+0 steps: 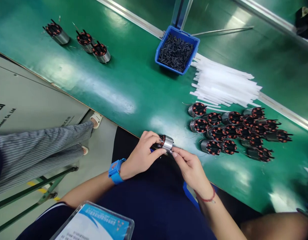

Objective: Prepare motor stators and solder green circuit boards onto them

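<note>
A motor stator (pixel 167 143) with a silver metal ring and copper windings lies on its side at the table's near edge. My left hand (pixel 145 150) is closed round its left end, thumb below and fingers above. At the stator's lower right, my right hand (pixel 187 163) pinches with thumb and forefinger; whatever is between those fingertips is too small to make out. A blue wristband (pixel 116 171) is on my left wrist. To the right stand several more stators (pixel 211 147) in a cluster, with thin wires sticking out.
A blue bin (pixel 196 41) of short black tubes stands at the back, beside a pile of white strips (pixel 224 81). Three stators (pixel 101 53) are at the far left of the green table (pixel 134 76). Another person's striped trouser legs (pixel 49 143) show at left.
</note>
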Demonstrator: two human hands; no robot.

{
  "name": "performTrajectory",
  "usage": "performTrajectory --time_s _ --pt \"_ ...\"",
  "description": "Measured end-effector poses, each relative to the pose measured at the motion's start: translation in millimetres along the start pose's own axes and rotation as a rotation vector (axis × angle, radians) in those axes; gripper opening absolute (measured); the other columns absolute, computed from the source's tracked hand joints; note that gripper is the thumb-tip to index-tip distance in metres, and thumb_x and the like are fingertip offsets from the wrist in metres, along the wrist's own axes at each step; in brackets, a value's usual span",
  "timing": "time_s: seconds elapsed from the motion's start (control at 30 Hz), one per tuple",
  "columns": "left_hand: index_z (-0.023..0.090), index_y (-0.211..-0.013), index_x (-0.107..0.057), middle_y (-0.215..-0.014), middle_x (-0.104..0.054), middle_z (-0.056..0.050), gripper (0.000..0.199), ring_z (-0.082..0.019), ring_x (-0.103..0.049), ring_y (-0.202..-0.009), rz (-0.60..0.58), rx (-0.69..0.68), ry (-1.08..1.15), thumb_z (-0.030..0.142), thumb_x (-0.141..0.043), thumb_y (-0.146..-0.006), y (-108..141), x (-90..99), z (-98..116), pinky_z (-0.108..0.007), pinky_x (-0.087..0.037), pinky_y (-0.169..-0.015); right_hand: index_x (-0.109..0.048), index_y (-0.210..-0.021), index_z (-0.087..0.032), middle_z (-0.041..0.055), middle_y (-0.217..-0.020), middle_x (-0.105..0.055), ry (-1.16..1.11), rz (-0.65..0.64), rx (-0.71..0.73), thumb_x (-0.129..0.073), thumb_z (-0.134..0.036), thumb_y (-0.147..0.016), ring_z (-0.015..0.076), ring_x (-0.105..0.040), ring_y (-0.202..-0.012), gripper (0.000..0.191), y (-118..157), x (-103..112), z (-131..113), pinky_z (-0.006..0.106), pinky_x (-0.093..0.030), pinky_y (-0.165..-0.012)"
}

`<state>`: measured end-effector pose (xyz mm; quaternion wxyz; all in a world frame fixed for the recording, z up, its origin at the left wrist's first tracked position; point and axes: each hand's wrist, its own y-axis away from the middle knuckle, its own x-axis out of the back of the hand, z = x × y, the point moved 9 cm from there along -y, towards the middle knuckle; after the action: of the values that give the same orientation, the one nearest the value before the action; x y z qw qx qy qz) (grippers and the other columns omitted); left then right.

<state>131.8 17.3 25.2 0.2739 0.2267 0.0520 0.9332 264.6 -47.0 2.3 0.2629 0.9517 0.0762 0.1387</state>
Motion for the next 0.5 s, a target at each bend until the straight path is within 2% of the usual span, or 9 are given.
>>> performTrajectory --time_s 0.07,0.17,0.23,0.27,0.33,0.43,0.47,0.5 --pt "0.017 -0.087 -0.056 -0.095 -0.056 -0.004 0.007 -0.019 -0.046 -0.093 -0.011 -0.007 0.000 0.019 -0.062 -0.084 1 -0.3 0 -0.033 -0.040 -0.084 -0.064 -0.119 -0.023 0.0010 -0.086 -0.067 0.047 -0.075 -0.017 -0.044 -0.038 -0.094 0.0172 -0.058 -0.076 0.036 2 -1 5 0.030 -0.046 -0.073" --pt "0.017 -0.088 -0.057 -0.096 -0.056 -0.005 0.006 -0.019 -0.046 -0.094 -0.025 -0.030 0.000 0.020 -0.062 -0.085 2 -0.9 1 -0.034 -0.040 -0.085 -0.058 -0.127 -0.024 -0.0003 -0.076 -0.066 0.160 -0.174 -0.016 -0.038 -0.037 -0.096 0.0147 -0.056 -0.063 0.040 5 1 2 0.029 -0.047 -0.064" --pt "0.017 -0.089 -0.058 -0.096 -0.057 -0.005 0.007 -0.019 -0.047 -0.094 -0.021 -0.053 0.019 0.020 -0.062 -0.085 2 -1.2 3 -0.034 -0.041 -0.085 -0.055 -0.131 -0.024 0.0005 -0.080 -0.067 0.267 -0.214 0.051 -0.039 -0.037 -0.096 0.0147 -0.058 -0.067 0.040 7 11 -11 0.029 -0.048 -0.069" --pt "0.017 -0.089 -0.058 -0.096 -0.057 -0.005 0.007 -0.019 -0.047 -0.094 -0.009 -0.067 0.035 0.020 -0.062 -0.085 1 -1.2 4 -0.034 -0.041 -0.085 -0.055 -0.131 -0.024 0.0017 -0.084 -0.068 0.325 -0.194 0.101 -0.042 -0.037 -0.095 0.0154 -0.060 -0.073 0.040 5 21 -21 0.029 -0.049 -0.073" --pt "0.017 -0.090 -0.057 -0.096 -0.057 -0.005 0.007 -0.019 -0.048 -0.096 0.026 -0.110 0.065 0.018 -0.061 -0.085 -4 -1.5 7 -0.034 -0.042 -0.086 -0.056 -0.128 -0.022 0.0048 -0.097 -0.068 0.441 -0.017 0.195 -0.048 -0.037 -0.093 0.0175 -0.062 -0.085 0.039 -2 59 -43 0.031 -0.049 -0.080" --pt "0.017 -0.094 -0.056 -0.102 -0.057 -0.006 0.009 -0.020 -0.048 -0.102 0.061 -0.202 0.056 0.016 -0.059 -0.086 -12 -5.1 14 -0.036 -0.042 -0.091 -0.063 -0.115 -0.020 0.0089 -0.102 -0.067 0.665 0.431 0.260 -0.052 -0.033 -0.089 0.0209 -0.062 -0.089 0.031 -19 137 -69 0.034 -0.049 -0.079" --pt "0.017 -0.095 -0.056 -0.104 -0.057 -0.007 0.009 -0.021 -0.048 -0.104 0.055 -0.221 0.032 0.016 -0.058 -0.086 -15 -7.4 16 -0.037 -0.042 -0.092 -0.065 -0.109 -0.018 0.0098 -0.099 -0.067 0.770 0.518 0.259 -0.052 -0.030 -0.088 0.0223 -0.062 -0.089 0.027 -28 157 -73 0.036 -0.048 -0.080" --pt "0.017 -0.095 -0.056 -0.106 -0.056 -0.007 0.010 -0.021 -0.047 -0.104 0.045 -0.227 0.002 0.015 -0.057 -0.086 -17 -9.4 16 -0.038 -0.042 -0.093 -0.067 -0.104 -0.016 0.0108 -0.096 -0.067 0.880 0.539 0.253 -0.052 -0.026 -0.086 0.0238 -0.061 -0.090 0.025 -41 171 -74 0.037 -0.048 -0.080"
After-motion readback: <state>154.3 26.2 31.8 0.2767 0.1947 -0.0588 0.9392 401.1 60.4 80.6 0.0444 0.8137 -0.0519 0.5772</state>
